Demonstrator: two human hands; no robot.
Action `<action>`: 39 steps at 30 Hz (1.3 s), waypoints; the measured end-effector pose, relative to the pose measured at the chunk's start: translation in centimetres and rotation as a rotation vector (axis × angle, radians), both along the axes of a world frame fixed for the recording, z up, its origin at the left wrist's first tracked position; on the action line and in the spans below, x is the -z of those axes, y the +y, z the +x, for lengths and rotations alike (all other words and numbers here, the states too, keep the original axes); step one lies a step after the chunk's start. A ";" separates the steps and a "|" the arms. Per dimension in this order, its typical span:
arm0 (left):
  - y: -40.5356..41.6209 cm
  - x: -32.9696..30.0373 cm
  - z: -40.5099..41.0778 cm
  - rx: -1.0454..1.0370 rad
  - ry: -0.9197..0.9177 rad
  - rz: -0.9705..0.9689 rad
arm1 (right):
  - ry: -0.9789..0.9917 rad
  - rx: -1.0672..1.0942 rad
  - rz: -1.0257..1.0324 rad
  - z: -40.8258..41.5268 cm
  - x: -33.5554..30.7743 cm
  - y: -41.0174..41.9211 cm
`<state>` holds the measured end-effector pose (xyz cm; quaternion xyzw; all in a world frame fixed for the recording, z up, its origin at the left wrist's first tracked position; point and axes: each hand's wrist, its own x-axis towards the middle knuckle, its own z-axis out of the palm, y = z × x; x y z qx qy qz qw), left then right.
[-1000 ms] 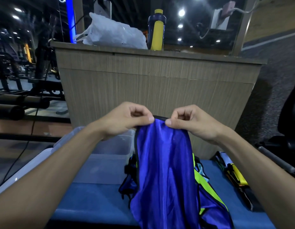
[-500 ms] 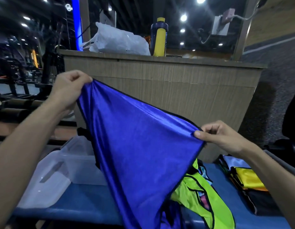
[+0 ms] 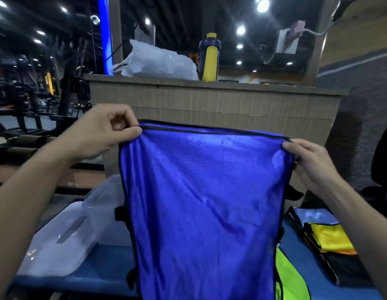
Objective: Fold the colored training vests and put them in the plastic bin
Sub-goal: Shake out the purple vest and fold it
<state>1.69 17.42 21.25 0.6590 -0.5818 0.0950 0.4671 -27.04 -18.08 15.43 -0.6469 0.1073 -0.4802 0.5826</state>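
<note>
A blue training vest (image 3: 205, 208) with black trim hangs spread flat in front of me. My left hand (image 3: 101, 135) pinches its top left corner and my right hand (image 3: 311, 167) pinches its top right corner, so the top edge is stretched level. Behind the vest on the left stands the clear plastic bin (image 3: 103, 200), partly hidden by the cloth, with its lid (image 3: 62, 241) lying beside it. A neon green vest (image 3: 290, 278) lies on the blue table under the hanging one. A stack of folded vests (image 3: 327, 237), yellow on top, sits at the right.
The blue table (image 3: 106, 269) carries everything. Close behind it stands a wooden counter (image 3: 220, 105) with a white plastic bag (image 3: 160, 63) and a yellow and navy bottle (image 3: 210, 57) on top. Gym equipment fills the left background; a dark chair is at the far right.
My left hand has come down and my right hand has risen, so the vest's top edge went from slanted to level. A second ago both hands held it bunched together.
</note>
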 end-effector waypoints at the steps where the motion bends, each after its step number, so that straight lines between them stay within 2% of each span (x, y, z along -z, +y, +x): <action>1: -0.3 0.4 0.8 -0.088 -0.078 0.014 | 0.001 -0.003 0.024 0.1 0.3 -0.1; 3: -0.7 1.4 2.0 -0.192 -0.152 0.020 | 0.025 -0.043 0.048 0.1 1.1 0.1; 8: -1.6 2.7 3.3 -0.298 -0.225 0.018 | 0.195 -0.095 -0.087 0.1 2.9 0.8; 18: -1.8 2.7 2.6 -0.248 -0.235 0.018 | 0.181 -0.081 -0.205 0.3 3.0 1.1; 24: -2.1 3.2 2.5 -0.248 -0.217 0.041 | 0.108 -0.102 -0.128 0.6 2.9 0.8; 32: -1.7 4.0 2.0 -0.302 -0.168 0.114 | 0.150 -0.060 -0.092 0.3 3.0 0.4; 39: -1.1 4.7 1.9 -0.233 -0.020 0.157 | 0.155 0.092 -0.201 0.4 2.7 0.0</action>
